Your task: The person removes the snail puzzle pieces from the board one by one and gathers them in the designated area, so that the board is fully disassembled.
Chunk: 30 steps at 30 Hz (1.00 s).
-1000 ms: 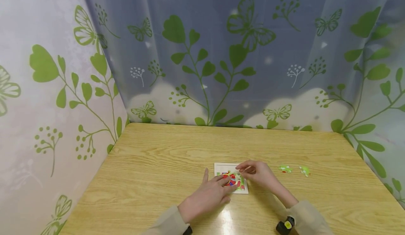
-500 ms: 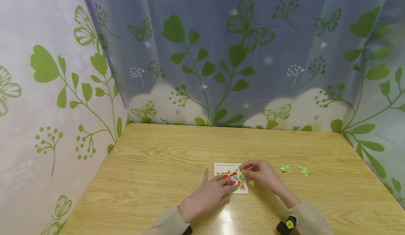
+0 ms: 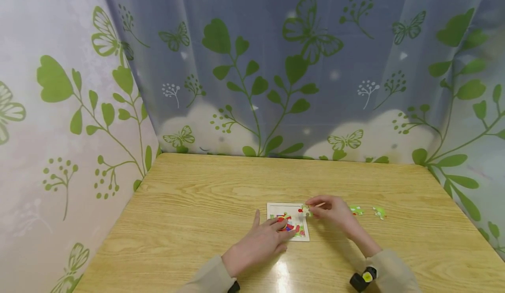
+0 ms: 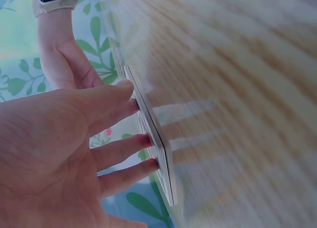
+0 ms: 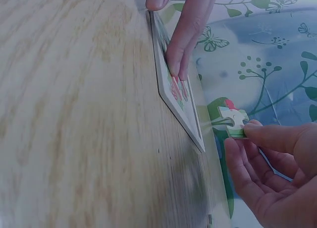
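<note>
A small jigsaw puzzle in a flat white tray (image 3: 278,207) lies on the table, with part of a colourful picture fitted in it. My left hand (image 3: 260,242) rests on it, its fingers spread and nearly straight over the picture; in the left wrist view the fingertips (image 4: 144,140) press the surface. My right hand (image 3: 334,214) pinches a puzzle piece (image 5: 233,120) between thumb and fingers. That piece is green and white with a red tip, and it is raised over the tray's far right corner. The left hand covers part of the picture.
Two loose puzzle pieces, a green one (image 3: 357,210) and another green and white one (image 3: 379,213), lie to the right of the tray on the wooden table (image 3: 197,196). A leaf-patterned curtain (image 3: 252,65) stands behind the table's far edge.
My right hand has moved right and slightly away with the puzzle piece, showing more of it and uncovering the tray's right part. The left hand has stayed in place on the puzzle.
</note>
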Available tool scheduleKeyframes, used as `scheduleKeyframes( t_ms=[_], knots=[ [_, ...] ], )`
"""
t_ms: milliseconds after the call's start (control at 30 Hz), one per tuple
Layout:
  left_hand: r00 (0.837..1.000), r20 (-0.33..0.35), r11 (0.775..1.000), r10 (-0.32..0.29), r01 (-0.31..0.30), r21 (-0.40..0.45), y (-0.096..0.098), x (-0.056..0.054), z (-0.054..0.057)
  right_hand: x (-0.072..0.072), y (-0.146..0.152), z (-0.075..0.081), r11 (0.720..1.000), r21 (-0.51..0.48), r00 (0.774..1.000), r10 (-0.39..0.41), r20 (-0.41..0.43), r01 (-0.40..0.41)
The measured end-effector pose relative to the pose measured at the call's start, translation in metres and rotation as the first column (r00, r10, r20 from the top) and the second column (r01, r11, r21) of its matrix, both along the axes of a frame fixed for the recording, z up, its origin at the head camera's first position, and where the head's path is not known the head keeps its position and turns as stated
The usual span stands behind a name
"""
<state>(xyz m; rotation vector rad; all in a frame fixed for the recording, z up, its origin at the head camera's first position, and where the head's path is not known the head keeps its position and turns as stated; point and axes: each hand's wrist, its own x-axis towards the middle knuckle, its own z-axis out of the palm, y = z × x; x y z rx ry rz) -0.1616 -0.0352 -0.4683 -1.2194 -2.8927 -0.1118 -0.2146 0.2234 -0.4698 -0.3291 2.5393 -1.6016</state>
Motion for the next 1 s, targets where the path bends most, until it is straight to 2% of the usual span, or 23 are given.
scheduleKeyframes(
  t_ms=[367,533,767,1000],
  knots=[
    [0.999,0.027,1.000,0.018,-0.017,-0.017,0.000,0.002,0.004,0.002,0.022,0.002,0.999,-0.024,1.000,-0.021,0.002,0.021],
    [0.999,0.030,1.000,0.017,-0.017,-0.009,0.000,0.002,0.003,0.005,0.034,0.004,0.999,-0.004,0.999,-0.051,0.012,0.051],
    [1.000,-0.013,1.000,-0.001,0.001,-0.012,-0.001,0.004,0.000,0.013,0.054,0.008,0.995,0.020,0.994,-0.101,0.035,0.100],
    [0.999,-0.051,1.000,-0.014,0.013,-0.028,0.000,0.005,-0.004,0.020,0.077,0.009,0.990,-0.001,0.988,-0.140,0.069,0.141]
  ],
)
